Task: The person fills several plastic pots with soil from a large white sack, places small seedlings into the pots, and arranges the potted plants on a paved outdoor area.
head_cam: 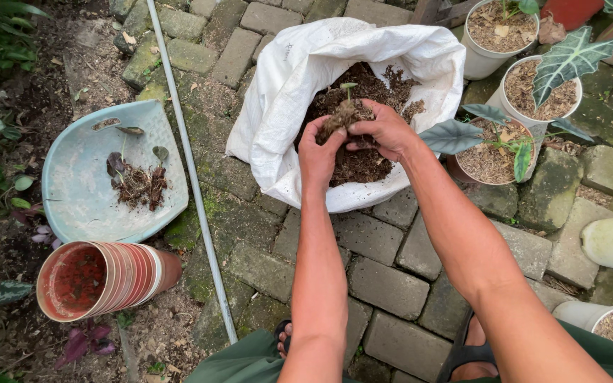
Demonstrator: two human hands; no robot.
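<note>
While a person is crouching on a mossy brick-paved floor [384, 284], both bare hands are reaching into a white woven plastic sack [292, 78] that is lying open at the far middle of the scene. The sack is holding dark brown, fibrous potting mix [363, 163]. The left hand [318, 152] and the right hand [384, 131] are meeting over the mix, and their fingers [335, 138] are closing around a small seedling with a clump of roots and soil [342, 113], which is showing one tiny green leaf at its top. The seedling is sitting above the mix inside the sack, not yet in any pot.

To the left, a pale blue plastic tray [79, 206] is carrying a few more small uprooted plants with dark leaves [136, 181], apparently waiting their turn. Near the tray, a stack of terracotta-coloured plastic pots [108, 276] is lying on its side, seemingly unused. A white pipe [193, 177] is running across the floor between tray and sack.

To the right, several white pots with arrow-shaped green leaves [526, 92] are standing filled and planted, which suggests part of the potting is finished while several plants are remaining.
</note>
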